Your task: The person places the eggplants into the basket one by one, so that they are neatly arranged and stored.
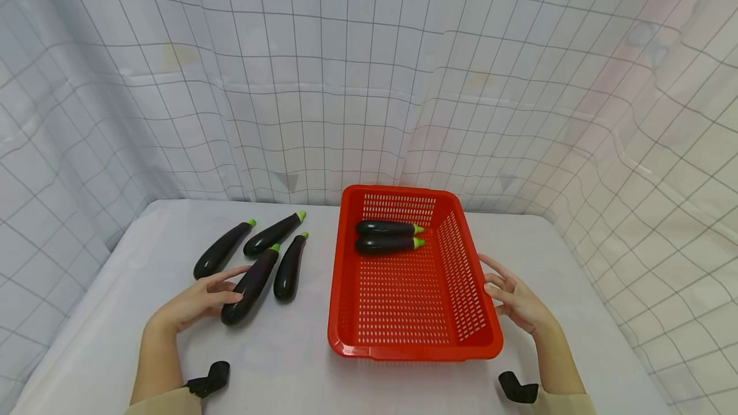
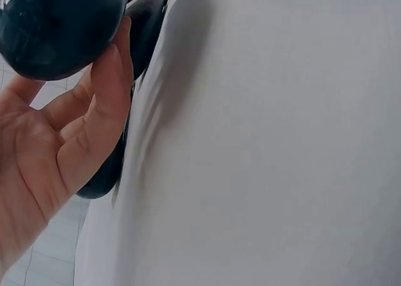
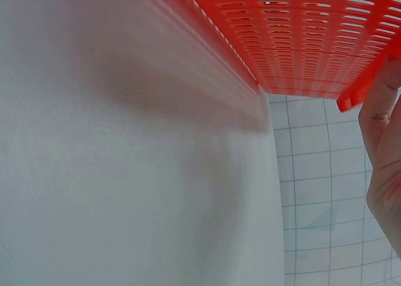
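Observation:
Toward the left of the table, my left hand (image 1: 198, 300) grips a dark purple eggplant (image 1: 251, 287) with a green stem end, thumb on its near side. The left wrist view shows the blunt end of this eggplant (image 2: 62, 29) between thumb and fingers. Three more eggplants lie around it: one at the left (image 1: 221, 250), one behind (image 1: 273, 234) and one to the right (image 1: 289, 269). My right hand (image 1: 519, 300) touches the right rim of a red perforated plastic basket (image 1: 403, 352) with its fingers. Inside the basket, two eggplants (image 1: 383, 245) lie side by side near the back.
A white cloth covers the table (image 1: 277, 364). White curtains with a grid pattern (image 1: 369, 82) hang behind the table and along both sides. Black straps (image 1: 216, 376) are on both wrists.

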The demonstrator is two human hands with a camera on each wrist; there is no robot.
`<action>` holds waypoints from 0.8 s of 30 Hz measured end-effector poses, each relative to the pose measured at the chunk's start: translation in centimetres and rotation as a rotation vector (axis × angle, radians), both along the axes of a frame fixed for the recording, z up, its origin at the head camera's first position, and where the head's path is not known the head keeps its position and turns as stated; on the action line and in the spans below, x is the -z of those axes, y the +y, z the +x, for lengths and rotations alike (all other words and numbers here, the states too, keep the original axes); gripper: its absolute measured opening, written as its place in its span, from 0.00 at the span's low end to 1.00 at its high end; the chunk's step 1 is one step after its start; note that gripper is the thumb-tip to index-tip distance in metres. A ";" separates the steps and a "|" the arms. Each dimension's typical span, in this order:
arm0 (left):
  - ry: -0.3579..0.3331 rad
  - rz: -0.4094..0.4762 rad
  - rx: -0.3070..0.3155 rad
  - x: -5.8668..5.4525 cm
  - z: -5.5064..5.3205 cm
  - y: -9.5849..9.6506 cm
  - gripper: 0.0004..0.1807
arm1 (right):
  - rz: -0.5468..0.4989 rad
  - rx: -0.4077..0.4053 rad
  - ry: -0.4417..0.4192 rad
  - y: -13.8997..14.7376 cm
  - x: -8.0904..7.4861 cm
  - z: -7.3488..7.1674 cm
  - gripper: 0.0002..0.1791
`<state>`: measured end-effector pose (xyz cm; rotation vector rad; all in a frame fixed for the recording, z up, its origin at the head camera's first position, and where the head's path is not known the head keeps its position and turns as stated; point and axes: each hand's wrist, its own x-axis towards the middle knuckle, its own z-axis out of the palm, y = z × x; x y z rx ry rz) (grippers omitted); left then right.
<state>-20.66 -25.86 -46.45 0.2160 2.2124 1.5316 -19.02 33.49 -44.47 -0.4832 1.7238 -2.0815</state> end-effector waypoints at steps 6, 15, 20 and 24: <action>0.034 0.040 -0.031 -0.3 -0.2 0.6 0.36 | 0.001 0.004 0.000 0.0 0.0 0.0 0.34; 0.106 0.078 -0.064 -1.0 -0.7 1.8 0.36 | 0.005 0.005 0.011 0.0 0.0 0.0 0.33; 0.139 0.110 -0.087 -1.6 -1.2 2.7 0.35 | 0.002 0.008 0.006 0.0 0.0 0.0 0.34; 0.163 0.124 -0.093 -2.2 -1.6 3.5 0.35 | 0.002 0.009 0.003 0.0 0.0 0.0 0.33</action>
